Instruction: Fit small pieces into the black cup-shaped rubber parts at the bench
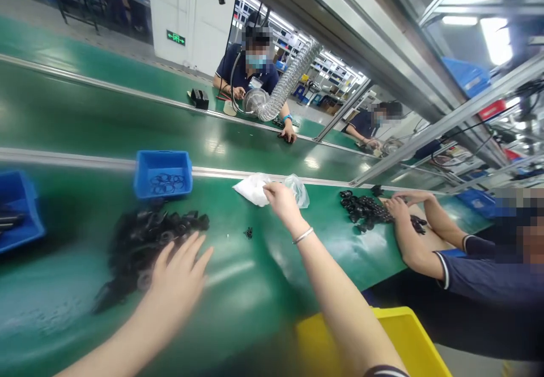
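Observation:
My left hand (181, 269), fingers spread, is over the right edge of a heap of black parts (144, 238) on the green bench. Nothing shows in its grasp. My right hand (281, 202), with a silver bangle at the wrist, has its fingers pinched together at a clear plastic bag with white contents (254, 189). Whatever lies between those fingertips is too small to make out. A tiny cluster of black pieces (249, 232) and a small white piece (228, 236) lie between my hands.
A blue bin with black rings (164, 174) stands behind the heap; another blue bin (21, 212) is far left. At right, a co-worker's hands (399, 207) touch another black pile (365, 211). A yellow bin (408, 337) is below my right arm. People sit across the bench.

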A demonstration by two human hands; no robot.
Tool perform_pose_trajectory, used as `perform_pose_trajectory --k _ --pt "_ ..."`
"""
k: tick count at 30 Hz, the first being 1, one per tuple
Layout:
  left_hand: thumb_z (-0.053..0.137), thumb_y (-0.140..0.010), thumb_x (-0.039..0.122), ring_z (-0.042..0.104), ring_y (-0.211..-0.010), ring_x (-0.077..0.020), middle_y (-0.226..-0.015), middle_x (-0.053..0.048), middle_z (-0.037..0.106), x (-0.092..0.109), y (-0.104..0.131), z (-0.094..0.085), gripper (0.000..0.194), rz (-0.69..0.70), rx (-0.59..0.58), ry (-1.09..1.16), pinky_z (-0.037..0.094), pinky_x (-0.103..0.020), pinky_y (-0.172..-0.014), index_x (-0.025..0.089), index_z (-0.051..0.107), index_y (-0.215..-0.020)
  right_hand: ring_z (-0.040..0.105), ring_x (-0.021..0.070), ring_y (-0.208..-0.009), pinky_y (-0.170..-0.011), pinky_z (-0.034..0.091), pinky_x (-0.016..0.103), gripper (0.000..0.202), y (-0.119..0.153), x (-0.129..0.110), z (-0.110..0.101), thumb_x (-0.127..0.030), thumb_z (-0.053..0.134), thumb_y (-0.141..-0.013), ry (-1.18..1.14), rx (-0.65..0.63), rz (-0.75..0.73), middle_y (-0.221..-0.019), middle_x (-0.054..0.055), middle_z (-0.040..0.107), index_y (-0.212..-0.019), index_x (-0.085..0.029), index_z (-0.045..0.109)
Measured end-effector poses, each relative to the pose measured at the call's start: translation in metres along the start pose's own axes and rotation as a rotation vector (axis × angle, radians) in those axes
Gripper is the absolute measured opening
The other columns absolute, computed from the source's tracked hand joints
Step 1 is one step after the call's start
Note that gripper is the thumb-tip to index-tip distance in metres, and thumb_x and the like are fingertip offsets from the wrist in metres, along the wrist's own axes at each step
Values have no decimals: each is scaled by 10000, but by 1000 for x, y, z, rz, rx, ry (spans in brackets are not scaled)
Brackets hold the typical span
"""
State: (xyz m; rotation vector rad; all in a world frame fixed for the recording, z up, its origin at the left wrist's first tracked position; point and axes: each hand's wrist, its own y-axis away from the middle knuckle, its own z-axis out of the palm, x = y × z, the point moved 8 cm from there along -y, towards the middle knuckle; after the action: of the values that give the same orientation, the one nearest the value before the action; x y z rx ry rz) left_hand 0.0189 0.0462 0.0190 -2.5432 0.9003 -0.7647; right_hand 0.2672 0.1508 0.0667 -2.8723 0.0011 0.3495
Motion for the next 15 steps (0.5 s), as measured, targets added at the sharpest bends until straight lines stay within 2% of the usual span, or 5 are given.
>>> perform_pose_trajectory --k 3,8,12,15 --pt "443 -861 193 543 -1215 -301 -1248 -153 635 -7 0 0 303 -24 15 1 295 -522 -1044 185 670 -1061 631 165 -815 -810 508 303 192 -25 17 28 -88 628 -815 56 -159 -69 -993 67 665 -995 -154 648" --pt "436 -863 203 535 -1224 -289 -1249 -145 636 -10 1 -2 308 -30 17 -12 293 -511 -1042 190 676 -1056 596 192 -958 -814 521 387 252 -34 11 57 -283 582 -912 157 -268 -159 -1135 68 580 -1125 -150 565" --pt "425 -872 196 515 -1246 -281 -1264 -149 624 -7 0 -3 316 -13 4 -34 282 -504 -1049 186 673 -1067 566 195 -900 -800 489 361 238 -27 6 65 -133 550 -883 237 -274 -160 -1105 129 539 -1116 -96 524" --pt "425 -874 194 505 -1255 -282 -1273 -150 618 -8 0 -1 318 -6 -7 -39 275 -504 -1052 185 673 -1074 555 203 -834 -763 468 353 211 -23 4 70 -85 472 -892 280 -274 -145 -1066 171 523 -1099 -58 501"
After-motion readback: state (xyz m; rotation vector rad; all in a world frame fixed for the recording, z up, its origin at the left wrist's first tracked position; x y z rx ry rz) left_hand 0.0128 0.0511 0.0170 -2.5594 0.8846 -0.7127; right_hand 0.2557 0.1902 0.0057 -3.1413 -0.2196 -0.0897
